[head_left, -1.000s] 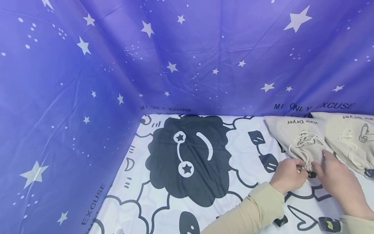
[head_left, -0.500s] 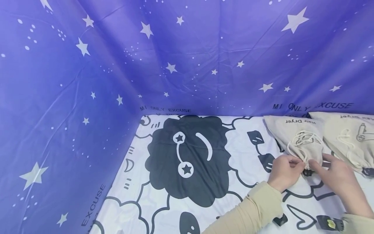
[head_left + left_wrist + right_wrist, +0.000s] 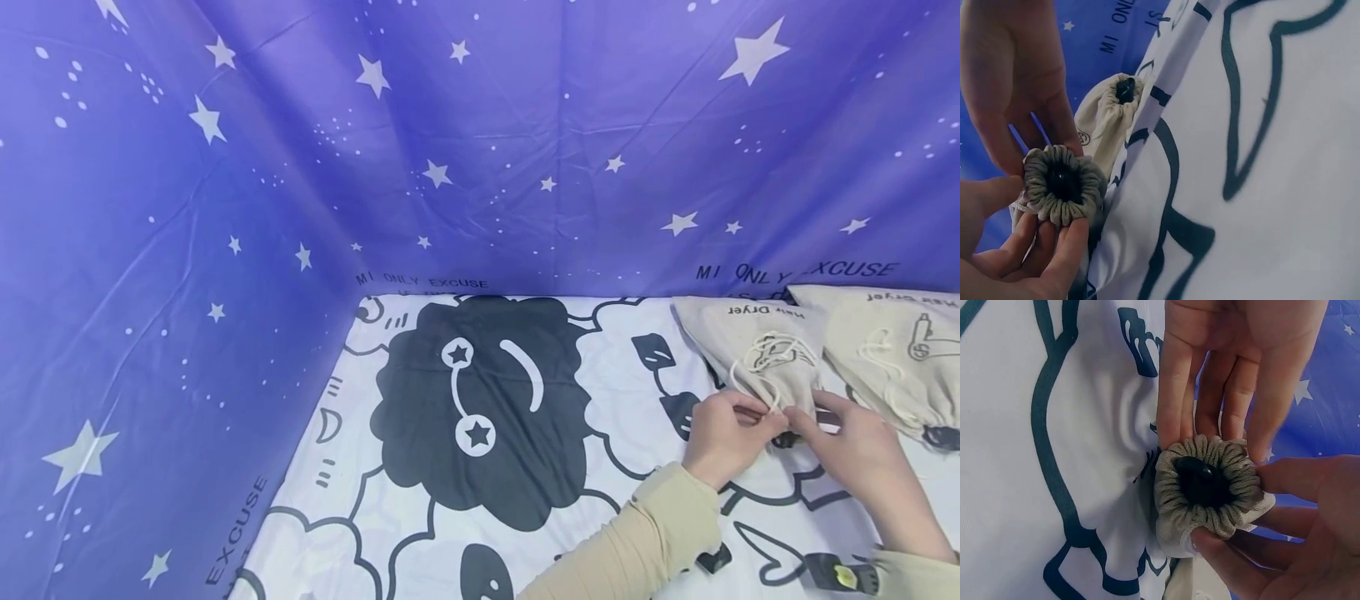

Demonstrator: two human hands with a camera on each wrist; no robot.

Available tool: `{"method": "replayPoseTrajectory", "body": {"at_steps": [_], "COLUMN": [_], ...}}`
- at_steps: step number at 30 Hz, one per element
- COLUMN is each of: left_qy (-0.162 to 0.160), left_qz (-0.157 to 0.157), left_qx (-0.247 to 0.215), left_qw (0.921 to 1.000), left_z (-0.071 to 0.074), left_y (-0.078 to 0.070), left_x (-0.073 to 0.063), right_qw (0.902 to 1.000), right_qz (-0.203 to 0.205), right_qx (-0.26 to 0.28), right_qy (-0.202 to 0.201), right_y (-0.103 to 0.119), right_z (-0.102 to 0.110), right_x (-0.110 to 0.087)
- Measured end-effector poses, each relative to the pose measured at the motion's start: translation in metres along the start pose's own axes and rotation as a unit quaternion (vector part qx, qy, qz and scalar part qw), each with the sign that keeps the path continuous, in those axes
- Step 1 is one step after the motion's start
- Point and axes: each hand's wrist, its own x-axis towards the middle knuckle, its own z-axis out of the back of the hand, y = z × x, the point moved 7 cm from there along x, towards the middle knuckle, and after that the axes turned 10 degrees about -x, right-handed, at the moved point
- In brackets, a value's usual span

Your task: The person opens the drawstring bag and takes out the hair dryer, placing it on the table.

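A beige cloth drawstring bag (image 3: 750, 327), printed "Hair Dryer", lies at the right of the head view with its mouth facing me. My left hand (image 3: 718, 440) pinches the gathered mouth from the left, and my right hand (image 3: 858, 442) grips it from the other side. In both wrist views fingers and thumbs of both hands surround the ruffled rim (image 3: 1169, 487). The opening has drawn in to a small ring, and a glossy black thing (image 3: 1200, 475) shows inside it. White cord (image 3: 772, 392) lies loosely on the bag's upper face.
A second beige "Hair Dryer" bag (image 3: 892, 367) lies directly to the right, its gathered mouth (image 3: 1125, 94) showing something black. Beneath is a white cloth with black cartoon prints (image 3: 480, 492). Blue-purple star-patterned curtains (image 3: 555, 100) stand behind and at the left.
Both hands and the bag's mouth have shifted slightly left and closer together. My right index finger has come down nearer to the bag's neck. The view has turned slightly right.
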Motion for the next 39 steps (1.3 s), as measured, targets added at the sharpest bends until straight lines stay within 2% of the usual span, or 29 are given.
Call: {"method": "replayPoseTrajectory", "body": {"at_steps": [3, 8, 12, 20, 27, 31, 39], "left_qy": [0.012, 0.019, 0.006, -0.020, -0.021, -0.018, -0.024], "left_qz": [0.011, 0.003, 0.002, 0.024, 0.042, 0.041, 0.044], "left_qx": [-0.003, -0.003, 0.000, -0.007, -0.018, -0.021, -0.020], "left_qw": [0.9999, 0.9998, 1.0000, 0.9995, 0.9987, 0.9988, 0.9986], "left_z": [0.000, 0.000, 0.002, 0.007, 0.012, 0.015, 0.022], "left_y": [0.004, 0.006, 0.005, 0.006, 0.008, 0.007, 0.009], "left_x": [0.001, 0.001, 0.000, -0.002, -0.002, -0.002, -0.004], "right_qw": [1.0000, 0.9999, 0.9996, 0.9983, 0.9969, 0.9968, 0.9915], "right_qz": [0.007, 0.014, 0.027, 0.049, 0.064, 0.064, 0.093], "right_qx": [-0.004, -0.003, 0.005, 0.021, 0.030, 0.028, 0.050], "right_qy": [0.001, 0.005, -0.002, -0.025, -0.035, -0.038, -0.076], "right_y": [0.003, 0.003, 0.003, 0.007, 0.014, 0.017, 0.029], "right_z": [0.000, -0.003, -0.005, -0.004, -0.005, -0.005, -0.001], "right_x": [-0.001, -0.002, -0.001, -0.001, -0.003, -0.004, -0.009]}}
